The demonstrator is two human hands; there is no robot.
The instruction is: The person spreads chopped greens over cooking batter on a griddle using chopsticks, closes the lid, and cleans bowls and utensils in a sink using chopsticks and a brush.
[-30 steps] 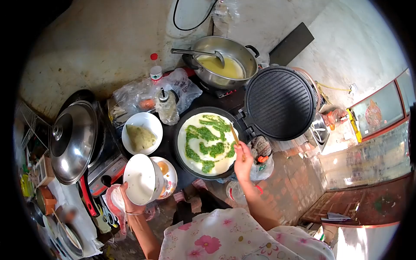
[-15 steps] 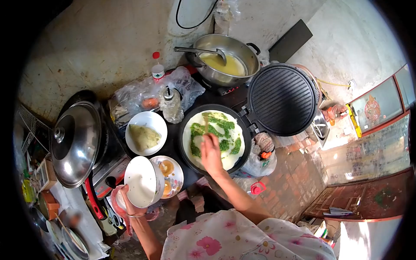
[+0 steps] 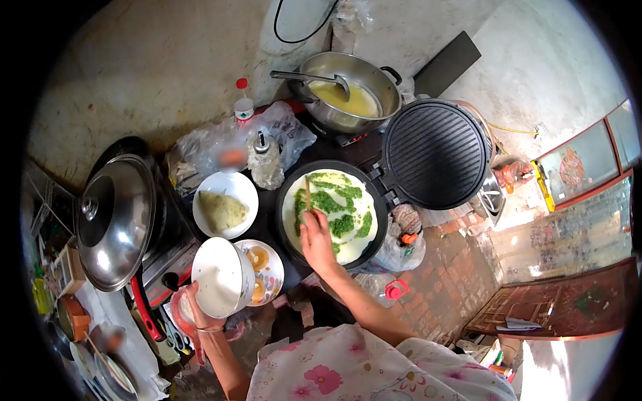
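My right hand (image 3: 318, 242) is closed around wooden chopsticks (image 3: 307, 192), pointed down onto a pale round flatbread (image 3: 351, 248). Green chopped filling (image 3: 328, 202) lies in patches over the flatbread, which rests in a black electric griddle (image 3: 283, 234). The griddle's ridged lid (image 3: 438, 154) is swung back to the right. At the left, my left hand (image 3: 192, 309) grips the side of a tilted white bowl (image 3: 219, 277), whose inside looks coated with a little residue. Beneath that bowl, a patterned plate (image 3: 273, 275) holds ring-shaped pieces.
A white bowl with pale dough (image 3: 224, 212) stands behind. A metal pot (image 3: 384, 80) with yellowish liquid and a ladle (image 3: 304, 77) is at the back. A bagged bottle (image 3: 265, 164) stands beside the griddle, and a lidded wok (image 3: 120, 220) is left.
My right hand and the chopsticks have shifted left over the flatbread, toward its left edge. The green patches there look moved slightly. My left hand keeps the bowl almost in place.
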